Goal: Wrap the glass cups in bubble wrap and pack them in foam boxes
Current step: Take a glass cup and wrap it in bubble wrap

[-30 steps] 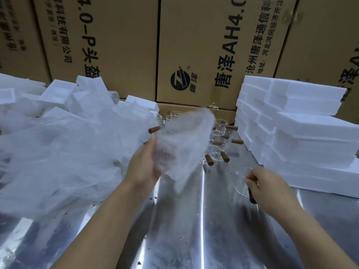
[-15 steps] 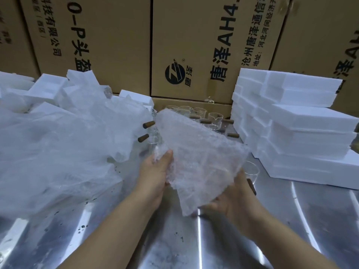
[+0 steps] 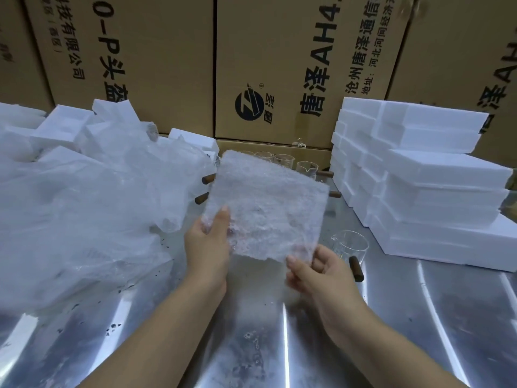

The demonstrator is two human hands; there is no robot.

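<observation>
- Two hands held one square sheet of bubble wrap (image 3: 265, 208) up above the steel table (image 3: 251, 345), spread flat and facing the camera.
- The left hand (image 3: 208, 247) gripped the sheet's lower left edge, with the thumb laid across the front and the fingers hidden behind it.
- The right hand (image 3: 316, 273) pinched the lower right corner, thumb on the bottom edge and fingers loosely curled beneath.
- A single glass cup (image 3: 349, 246) with a dark wooden handle stood on the table just right of the right hand, untouched and unwrapped.
- More glass cups (image 3: 282, 159) stood in a group at the back of the table, partly hidden by the sheet; a few brown handles poked out on either side.
- White foam boxes (image 3: 419, 191) were stacked at the right, near the lone cup.
- A loose heap of clear plastic wrap (image 3: 84, 214) covered the left side, with open foam pieces (image 3: 64, 127) behind it.
- Printed cardboard cartons (image 3: 279, 65) formed the wall at the rear.
</observation>
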